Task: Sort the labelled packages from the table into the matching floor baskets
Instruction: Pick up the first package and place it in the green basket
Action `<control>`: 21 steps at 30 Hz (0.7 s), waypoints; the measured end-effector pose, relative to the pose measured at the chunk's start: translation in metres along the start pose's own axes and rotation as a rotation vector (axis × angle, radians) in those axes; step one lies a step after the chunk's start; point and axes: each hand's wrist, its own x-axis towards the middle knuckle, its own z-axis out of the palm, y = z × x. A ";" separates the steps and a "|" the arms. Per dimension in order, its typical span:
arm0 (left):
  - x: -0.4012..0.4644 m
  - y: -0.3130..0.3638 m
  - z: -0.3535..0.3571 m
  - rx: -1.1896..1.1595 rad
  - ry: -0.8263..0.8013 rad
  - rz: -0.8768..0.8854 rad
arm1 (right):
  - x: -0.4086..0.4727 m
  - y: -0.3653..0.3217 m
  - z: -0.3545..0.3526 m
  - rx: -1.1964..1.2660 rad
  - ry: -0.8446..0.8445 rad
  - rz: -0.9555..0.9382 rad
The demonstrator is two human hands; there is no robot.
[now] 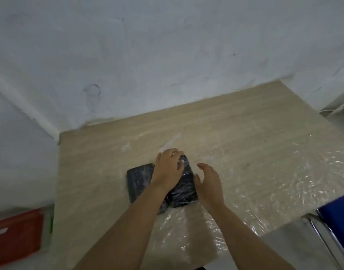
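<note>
Two black packages lie side by side on the wooden table [245, 123]. The left package [139, 180] lies flat and is partly hidden by my left forearm. The right package [183, 189] is wrapped in glossy film. My left hand [168, 167] rests on top of the right package, fingers curled over its far edge. My right hand [209, 181] hovers just to the package's right side with fingers spread, the thumb close to its edge. No labels can be read on either package.
Clear plastic film [284, 172] covers the table's right and near part. A red basket [17, 236] stands on the floor at the lower left, with something green [51, 223] beside it. A blue chair [336, 221] with a metal frame stands at the right. White walls close behind.
</note>
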 end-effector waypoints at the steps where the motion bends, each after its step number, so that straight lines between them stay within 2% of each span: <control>1: 0.005 0.001 0.009 0.045 -0.040 -0.018 | 0.002 0.005 0.002 -0.024 -0.020 0.008; 6: 0.038 -0.004 0.044 0.187 -0.251 -0.179 | 0.009 0.033 0.021 -0.208 -0.212 -0.046; 10: 0.053 -0.006 0.065 0.261 -0.306 -0.267 | 0.016 0.045 0.028 -0.189 -0.299 -0.054; 15: 0.060 0.001 0.063 0.217 -0.186 -0.266 | 0.020 0.038 0.026 -0.083 -0.274 -0.036; 18: 0.066 0.011 0.045 0.049 0.036 -0.253 | 0.028 0.027 0.018 0.042 -0.182 -0.026; 21: 0.065 0.017 0.014 -0.199 0.269 -0.241 | 0.040 0.007 0.008 0.071 -0.093 -0.108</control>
